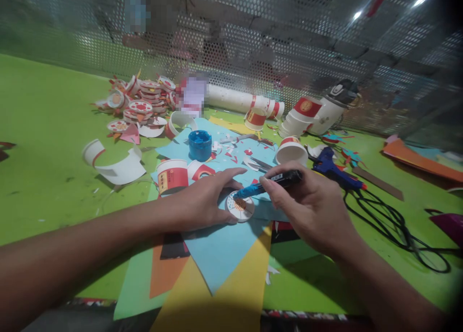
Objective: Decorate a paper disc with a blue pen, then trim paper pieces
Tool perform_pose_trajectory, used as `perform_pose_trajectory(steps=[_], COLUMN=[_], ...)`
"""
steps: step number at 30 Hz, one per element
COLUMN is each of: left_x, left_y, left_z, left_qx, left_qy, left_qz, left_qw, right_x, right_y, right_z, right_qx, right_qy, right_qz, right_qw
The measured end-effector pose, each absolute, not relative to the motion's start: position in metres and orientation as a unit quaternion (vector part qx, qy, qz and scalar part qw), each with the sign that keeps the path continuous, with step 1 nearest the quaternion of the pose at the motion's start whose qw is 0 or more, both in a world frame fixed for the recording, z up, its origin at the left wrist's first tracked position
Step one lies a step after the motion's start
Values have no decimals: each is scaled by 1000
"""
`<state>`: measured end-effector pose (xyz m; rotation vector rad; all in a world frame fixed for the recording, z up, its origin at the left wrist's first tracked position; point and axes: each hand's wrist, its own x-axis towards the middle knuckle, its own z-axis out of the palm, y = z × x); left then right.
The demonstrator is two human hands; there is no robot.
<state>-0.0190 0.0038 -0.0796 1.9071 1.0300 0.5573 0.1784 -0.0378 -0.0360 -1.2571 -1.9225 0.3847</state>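
My left hand lies flat on the coloured paper, fingers stretched out, pressing the edge of a small round paper-cup disc. My right hand is closed round a black brush with a blue-coated tip, and that tip touches the top of the disc. A pot of blue paint stands just behind my left hand. A red and white paper cup sits beside it on the left.
Sheets of blue, yellow and orange paper lie on the green table. A heap of cut cup pieces lies at the back left, stacked cups at the back right. A blue glue gun trails a black cord. Perforated metal mesh walls the back.
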Motion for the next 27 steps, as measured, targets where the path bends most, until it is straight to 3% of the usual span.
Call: perform_pose_trajectory(steps=[4,10,27], left_x=[-20,-23,-23], left_y=[4,1,2], left_z=[-78,-77,-86], left_qx=[771,800,801], left_qy=[403,395,384], left_qz=[225,199,221], left_qw=[440,405,402], right_x=[178,187,180], right_y=[-39,-39,-37], right_z=[-36,-33,-40], right_qx=[-494,-488,-475], right_qy=[-755,-701,-742], right_qz=[145,155,143], right_qw=[406,497,450])
